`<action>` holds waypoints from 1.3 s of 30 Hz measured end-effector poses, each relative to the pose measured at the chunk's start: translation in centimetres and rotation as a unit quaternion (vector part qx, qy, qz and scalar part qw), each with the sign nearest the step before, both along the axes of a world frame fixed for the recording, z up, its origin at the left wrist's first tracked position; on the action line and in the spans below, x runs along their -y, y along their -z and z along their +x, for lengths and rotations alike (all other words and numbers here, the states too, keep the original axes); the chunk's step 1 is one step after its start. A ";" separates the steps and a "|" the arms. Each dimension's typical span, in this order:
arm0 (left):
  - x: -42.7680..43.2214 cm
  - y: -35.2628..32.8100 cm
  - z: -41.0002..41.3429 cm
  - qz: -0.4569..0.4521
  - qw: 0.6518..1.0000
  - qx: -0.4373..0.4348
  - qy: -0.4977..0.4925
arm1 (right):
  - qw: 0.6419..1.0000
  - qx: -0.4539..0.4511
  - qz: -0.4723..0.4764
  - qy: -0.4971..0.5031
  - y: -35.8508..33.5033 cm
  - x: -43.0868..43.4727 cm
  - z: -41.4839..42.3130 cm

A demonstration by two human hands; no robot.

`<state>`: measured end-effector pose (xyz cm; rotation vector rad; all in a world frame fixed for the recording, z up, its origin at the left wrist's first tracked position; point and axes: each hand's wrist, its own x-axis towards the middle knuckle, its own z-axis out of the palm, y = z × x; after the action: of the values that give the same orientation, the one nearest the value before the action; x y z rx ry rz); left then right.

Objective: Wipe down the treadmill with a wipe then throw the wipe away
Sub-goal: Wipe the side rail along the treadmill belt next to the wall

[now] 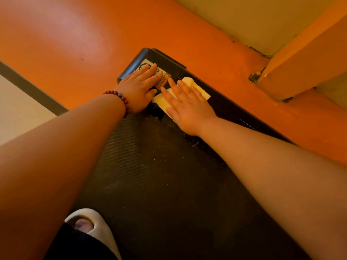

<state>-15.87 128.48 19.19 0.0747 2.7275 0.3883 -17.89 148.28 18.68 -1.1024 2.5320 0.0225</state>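
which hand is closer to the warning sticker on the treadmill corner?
Left. The left hand lies flat on the warning sticker, fingers covering part of it. The right hand presses the wipe just beside it, fingertips near its edge.

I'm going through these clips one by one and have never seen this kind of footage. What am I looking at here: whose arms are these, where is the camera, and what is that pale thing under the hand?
There is no robot here. The single picture comes from a camera worn on a person's head, looking down along both bare arms. The dark surface below is a treadmill, seen at one end corner, standing on an orange floor. The right hand lies flat with fingers spread, pressing a pale wipe onto the side rail. The left hand, with a bead bracelet at the wrist, rests flat on the corner cap, partly covering a warning label. Neither hand grips anything. At the bottom, a foot in a slipper stands on the belt.
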 end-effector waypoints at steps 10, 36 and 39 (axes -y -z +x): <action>-4.5 -1.2 0.2 -0.012 0.997 -0.020 -0.068 | 0.994 -0.007 0.009 0.112 -0.1 -5.0 1.4; -8.4 1.6 -0.8 -0.065 0.993 -0.063 -0.075 | 0.968 0.160 -0.090 0.171 -0.5 -4.3 -6.3; -8.6 1.5 -0.9 -0.076 0.993 -0.057 -0.076 | 0.968 0.159 -0.082 0.177 -0.5 -4.7 -6.4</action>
<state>-16.78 137.11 17.64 -0.1565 2.8759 0.2220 -24.28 152.97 19.16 -0.6306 2.4245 -0.4309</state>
